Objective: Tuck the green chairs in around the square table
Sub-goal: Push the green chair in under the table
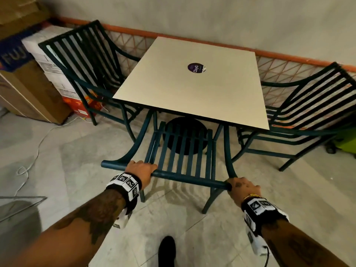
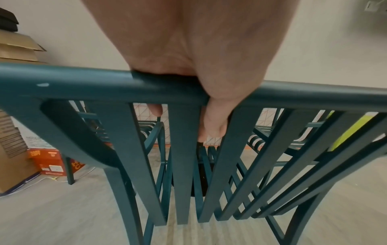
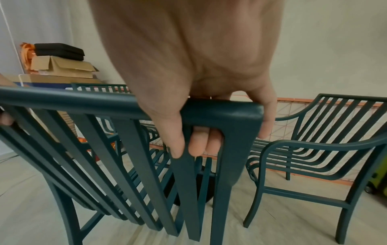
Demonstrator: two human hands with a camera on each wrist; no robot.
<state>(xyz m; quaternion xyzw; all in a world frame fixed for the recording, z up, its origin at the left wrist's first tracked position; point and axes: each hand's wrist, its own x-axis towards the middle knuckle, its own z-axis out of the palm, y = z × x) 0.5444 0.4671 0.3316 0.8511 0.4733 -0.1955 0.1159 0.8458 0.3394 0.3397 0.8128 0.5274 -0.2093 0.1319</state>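
Observation:
A square cream table (image 1: 192,87) stands near the far wall. The near green chair (image 1: 181,160) has its seat and arms under the table's front edge. My left hand (image 1: 141,169) grips the top rail of its back (image 2: 83,84), with the fingers curled over the rail. My right hand (image 1: 242,187) grips the rail's right end (image 3: 226,111), fingers wrapped behind the rail. A second green chair (image 1: 86,60) stands at the table's left side, and a third (image 1: 308,105) at its right side (image 3: 318,145), both partly under the top.
Cardboard boxes (image 1: 32,89) are stacked against the wall at the left, with a white cable (image 1: 38,147) on the tiled floor. A lime-green object (image 1: 346,139) sits behind the right chair. A low orange-edged lattice (image 1: 279,74) runs along the wall. My shoe (image 1: 167,251) is below.

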